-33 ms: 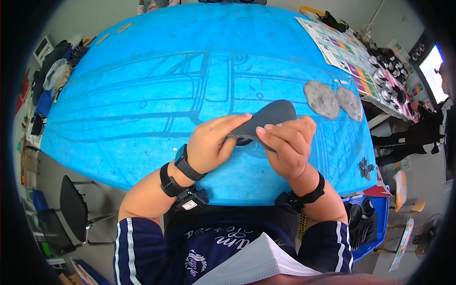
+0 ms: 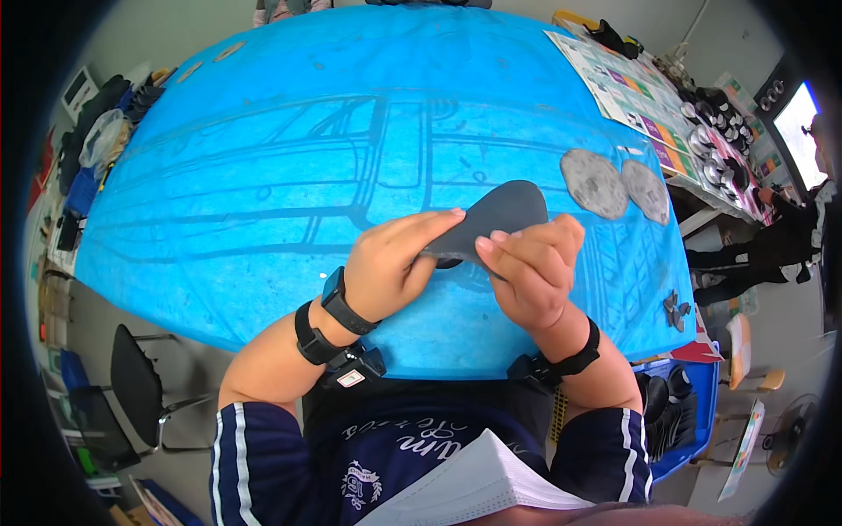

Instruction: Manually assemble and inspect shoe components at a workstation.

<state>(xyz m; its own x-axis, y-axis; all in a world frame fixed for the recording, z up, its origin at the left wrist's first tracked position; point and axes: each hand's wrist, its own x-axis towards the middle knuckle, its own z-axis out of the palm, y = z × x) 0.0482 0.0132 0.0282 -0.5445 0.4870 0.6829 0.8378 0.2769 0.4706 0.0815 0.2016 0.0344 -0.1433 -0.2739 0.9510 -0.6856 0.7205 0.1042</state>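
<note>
Between my two hands, above the near part of the table, is a smooth dark grey flexible piece, thin at the edge and bent into a curve. My left hand pinches its left end, thumb and fingers closed on it. At its lower right edge, my right hand grips with curled fingers, the fingertips pressed on the surface. A dark part shows beneath the piece; its shape is mostly hidden. To the right lie two flat roundish grey mottled pads, side by side on the blue table cover.
Small dark scraps lie at the table's right edge. A blue bin of black pieces stands below it. Printed sheets cover the far right side. At right, another person stands by a screen. A black chair is at left.
The dark grey piece's upper edge has risen slightly, and my right fingertips have shifted a little on it. Both hands keep their hold.
</note>
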